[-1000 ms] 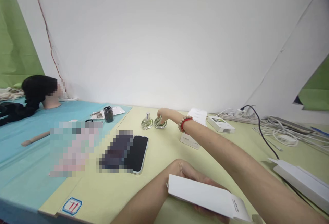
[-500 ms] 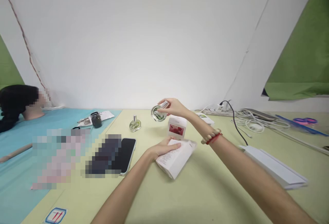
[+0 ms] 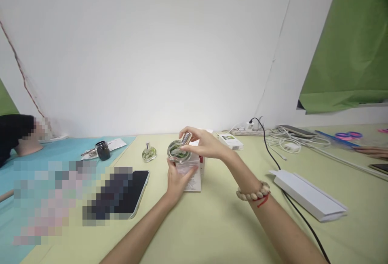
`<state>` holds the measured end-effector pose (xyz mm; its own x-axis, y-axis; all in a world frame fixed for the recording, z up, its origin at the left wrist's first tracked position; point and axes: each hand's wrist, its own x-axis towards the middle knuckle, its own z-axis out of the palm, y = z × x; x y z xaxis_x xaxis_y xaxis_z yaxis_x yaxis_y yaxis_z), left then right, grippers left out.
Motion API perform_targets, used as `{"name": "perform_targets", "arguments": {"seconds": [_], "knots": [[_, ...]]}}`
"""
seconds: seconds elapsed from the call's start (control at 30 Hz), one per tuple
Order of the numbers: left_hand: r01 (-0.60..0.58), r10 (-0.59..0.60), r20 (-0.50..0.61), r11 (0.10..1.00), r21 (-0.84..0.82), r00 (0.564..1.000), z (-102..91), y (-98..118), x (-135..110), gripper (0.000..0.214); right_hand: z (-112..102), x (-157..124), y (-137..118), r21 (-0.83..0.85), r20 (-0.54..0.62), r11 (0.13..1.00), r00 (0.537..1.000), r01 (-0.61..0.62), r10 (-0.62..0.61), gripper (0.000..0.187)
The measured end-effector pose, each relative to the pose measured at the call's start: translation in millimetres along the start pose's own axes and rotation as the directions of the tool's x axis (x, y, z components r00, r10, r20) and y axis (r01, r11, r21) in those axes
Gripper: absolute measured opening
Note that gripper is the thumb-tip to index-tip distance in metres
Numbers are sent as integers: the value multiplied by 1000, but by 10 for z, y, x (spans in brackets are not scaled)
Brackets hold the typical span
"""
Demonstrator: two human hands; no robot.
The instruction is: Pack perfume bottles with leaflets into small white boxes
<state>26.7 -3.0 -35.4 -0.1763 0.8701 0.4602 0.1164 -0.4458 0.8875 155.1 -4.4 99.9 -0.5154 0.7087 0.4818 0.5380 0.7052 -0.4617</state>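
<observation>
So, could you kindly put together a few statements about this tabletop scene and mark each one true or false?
1. The right hand holds a glass bottle. True.
2. The left hand holds nothing. False: it holds a printed white box.
3. A second bottle stands to the left of the held one. True.
4. The phone is propped upright. False: it lies flat.
5. The beaded bracelet is on the left arm. False: it is on the right arm.
6. A long white carton lies to the right of both hands. True.
</observation>
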Motion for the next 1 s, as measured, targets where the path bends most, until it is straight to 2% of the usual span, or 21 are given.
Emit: {"name": "perform_targets", "arguments": {"seconds": [0.13,0.23,0.37,0.47,0.6,0.7,0.83,0.93,1.0], "knots": [[-106,114,-36,981,162,993,-9,-145,37,51,-43,-15,-47,-203,-57,979,998,8,-20,21],[-191,204,-42,960,205,978,-10,-203,56,47,-92,-31,21,-236,24,972,999,-18,24,23],[-281,286,17,928,243,958,3,-274,51,45,-70,-35,163,-179,174,981,979,-79,110,29],[-335,338,25,917,217,941,14,-324,39,51,37,-20,239,-134,236,989,968,-57,87,25],[-311,311,35,929,202,950,3,-333,52,58,171,-3,291,-152,286,985,950,-82,124,14],[-282,280,35,945,165,959,-9,-305,71,59,193,-8,297,-119,295,985,943,-124,154,18],[-294,293,27,945,143,956,-12,-301,72,56,164,-29,252,-66,303,995,949,-73,90,24],[-342,342,26,928,147,939,-14,-345,64,55,131,-46,193,-73,328,994,939,-79,98,24],[-425,426,29,892,156,904,-21,-381,69,52,98,-59,158,-111,333,989,934,-97,128,22]]}}
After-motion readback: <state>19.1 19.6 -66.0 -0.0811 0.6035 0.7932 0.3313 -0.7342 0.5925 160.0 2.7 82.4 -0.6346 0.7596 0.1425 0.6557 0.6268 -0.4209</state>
